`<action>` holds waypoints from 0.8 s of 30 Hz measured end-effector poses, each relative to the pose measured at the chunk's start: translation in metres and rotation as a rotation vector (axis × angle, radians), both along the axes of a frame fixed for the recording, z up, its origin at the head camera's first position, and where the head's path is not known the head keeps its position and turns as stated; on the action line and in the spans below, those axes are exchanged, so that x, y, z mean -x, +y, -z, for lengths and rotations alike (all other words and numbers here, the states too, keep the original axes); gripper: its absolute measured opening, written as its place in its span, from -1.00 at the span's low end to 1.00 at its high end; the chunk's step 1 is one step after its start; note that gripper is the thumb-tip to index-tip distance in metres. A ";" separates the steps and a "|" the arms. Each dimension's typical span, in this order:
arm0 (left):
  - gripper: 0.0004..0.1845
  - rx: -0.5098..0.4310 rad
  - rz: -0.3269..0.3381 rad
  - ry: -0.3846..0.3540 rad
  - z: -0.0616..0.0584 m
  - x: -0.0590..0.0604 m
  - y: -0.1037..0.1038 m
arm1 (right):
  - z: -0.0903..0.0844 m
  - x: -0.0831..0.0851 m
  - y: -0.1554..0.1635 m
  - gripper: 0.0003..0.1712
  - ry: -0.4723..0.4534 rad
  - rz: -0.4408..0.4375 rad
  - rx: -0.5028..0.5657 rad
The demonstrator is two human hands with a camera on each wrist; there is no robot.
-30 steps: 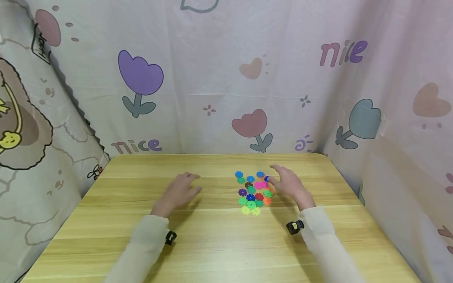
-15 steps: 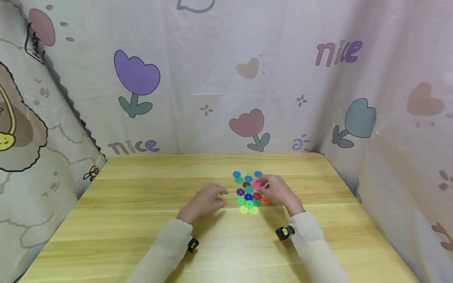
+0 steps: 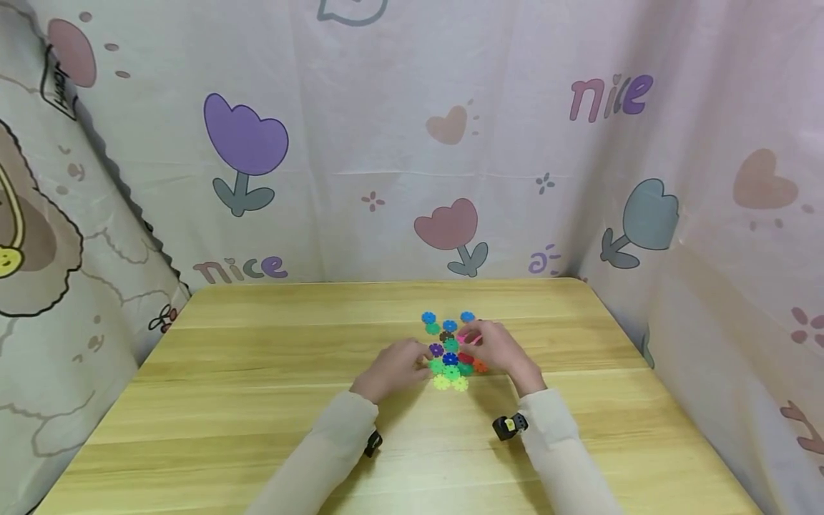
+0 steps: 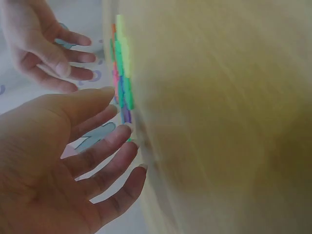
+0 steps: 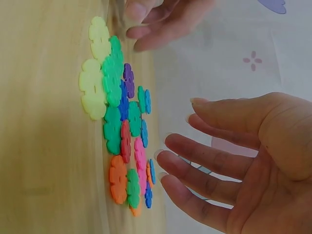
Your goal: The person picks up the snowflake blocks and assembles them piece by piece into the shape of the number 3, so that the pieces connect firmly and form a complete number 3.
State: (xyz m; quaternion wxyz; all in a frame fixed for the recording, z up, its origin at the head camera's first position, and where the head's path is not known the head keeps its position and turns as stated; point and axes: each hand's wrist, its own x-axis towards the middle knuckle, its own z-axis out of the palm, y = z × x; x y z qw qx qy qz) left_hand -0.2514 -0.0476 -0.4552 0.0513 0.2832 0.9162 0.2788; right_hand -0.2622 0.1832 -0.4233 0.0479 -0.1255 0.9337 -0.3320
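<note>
Flat, notched plastic snowflake discs in several colours lie in a loose patch on the wooden table. Yellow discs [image 5: 92, 90] lie on the near side, and blue discs [image 3: 428, 317] at the far side. My left hand [image 3: 395, 368] is at the patch's left edge, nearest the purple disc [image 3: 435, 350] and a green disc [image 3: 437, 366]. Above the right part hovers my right hand [image 3: 498, 350], partly hiding the pink disc [image 5: 140, 155] and red disc [image 5: 126, 141] in the head view. Both hands have relaxed, spread fingers and hold nothing.
The light wooden table [image 3: 257, 400] stretches around the discs. Behind it hangs a printed curtain [image 3: 354, 143], which also covers both sides. A small black camera [image 3: 510, 426] sits at the right wrist; another black camera [image 3: 373, 443] is at the left.
My left hand has moved right to the edge of the discs. My right hand has shifted left and down over their right side. The discs show no clear movement.
</note>
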 end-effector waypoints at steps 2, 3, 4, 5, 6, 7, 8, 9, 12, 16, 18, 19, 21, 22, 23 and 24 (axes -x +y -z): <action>-0.69 0.011 -0.016 -0.016 0.001 0.003 0.004 | 0.001 0.000 0.000 -0.70 -0.003 -0.002 0.003; -0.68 0.020 -0.020 -0.019 0.002 0.004 0.005 | 0.002 0.000 0.000 -0.70 -0.003 -0.003 0.004; -0.68 0.030 -0.020 -0.014 0.003 0.006 0.007 | 0.002 0.000 0.000 -0.70 -0.002 -0.006 0.006; -0.68 0.041 -0.021 -0.008 0.003 0.007 0.009 | 0.002 0.000 -0.001 -0.71 -0.001 -0.009 0.007; -0.69 0.051 -0.020 -0.001 0.004 0.008 0.010 | 0.003 0.001 -0.001 -0.71 0.002 -0.010 0.007; -0.70 0.060 -0.021 0.003 0.004 0.009 0.011 | 0.003 0.000 -0.001 -0.72 0.002 -0.011 0.008; -0.72 0.067 -0.022 0.006 0.005 0.010 0.012 | 0.003 0.000 -0.001 -0.72 0.003 -0.014 0.010; -0.73 0.075 -0.028 0.005 0.005 0.010 0.013 | 0.004 0.001 -0.001 -0.72 0.006 -0.021 0.008; -0.77 0.078 -0.048 -0.012 0.005 0.011 0.014 | 0.005 0.001 -0.002 -0.72 0.009 -0.030 0.004; -0.79 0.049 -0.062 -0.054 0.006 0.011 0.012 | 0.006 0.001 -0.003 -0.71 0.004 -0.042 -0.005; -0.80 0.014 -0.058 -0.071 0.006 0.011 0.010 | 0.007 0.001 -0.005 -0.71 0.002 -0.043 -0.012; -0.80 -0.005 -0.054 -0.079 0.006 0.011 0.009 | 0.007 0.001 -0.005 -0.71 -0.001 -0.043 -0.014; -0.81 -0.041 -0.040 -0.090 0.006 0.011 0.007 | 0.007 0.001 -0.007 -0.72 0.001 -0.044 -0.022; -0.82 -0.053 -0.033 -0.093 0.007 0.011 0.007 | 0.007 0.001 -0.008 -0.72 0.004 -0.048 -0.024; -0.82 -0.066 -0.028 -0.097 0.007 0.012 0.006 | 0.007 0.000 -0.009 -0.72 0.007 -0.054 -0.025; -0.83 -0.077 -0.023 -0.103 0.006 0.012 0.005 | 0.007 0.000 -0.009 -0.73 0.008 -0.062 -0.024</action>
